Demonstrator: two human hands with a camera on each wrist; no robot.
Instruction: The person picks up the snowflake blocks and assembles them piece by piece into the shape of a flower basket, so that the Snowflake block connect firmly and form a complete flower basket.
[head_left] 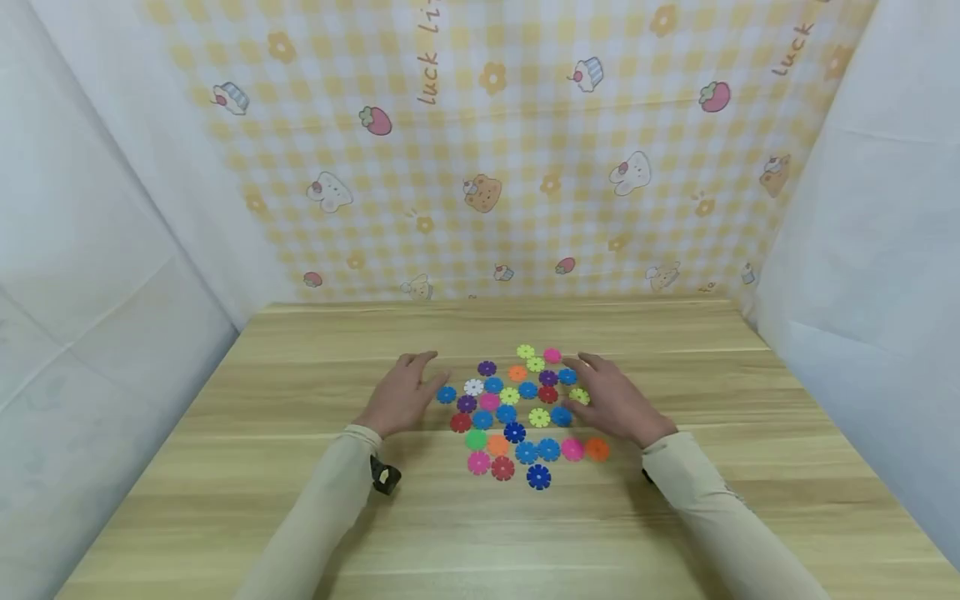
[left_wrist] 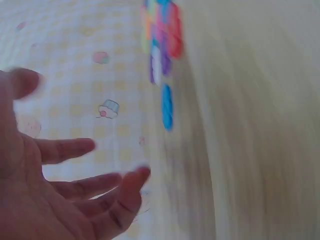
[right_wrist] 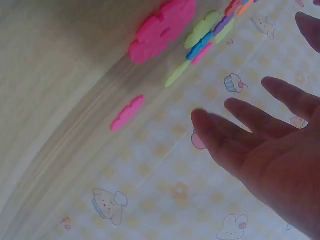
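Several colourful notched plastic discs, shaped like flowers or snowflakes, lie flat in a loose spread at the middle of the table. My left hand (head_left: pixel 401 396) is at the spread's left side, fingers relaxed and holding nothing. Nearest to it is a light blue disc (head_left: pixel 446 395), beside a white disc (head_left: pixel 473 387). On the right, my empty right hand (head_left: pixel 618 404) hovers over the edge of the spread with loosely bent fingers. It partly overlaps a yellow disc (head_left: pixel 579 396) in the head view. A pink disc (right_wrist: pixel 162 31) shows large in the right wrist view.
The wood-grain table (head_left: pixel 225 467) meets a yellow checked curtain (head_left: pixel 480 242) at its back edge. White cloth (head_left: pixel 112 250) hangs along the left side, and more white cloth (head_left: pixel 870 250) along the right. A dark wrist strap piece (head_left: pixel 386 476) juts below the left sleeve.
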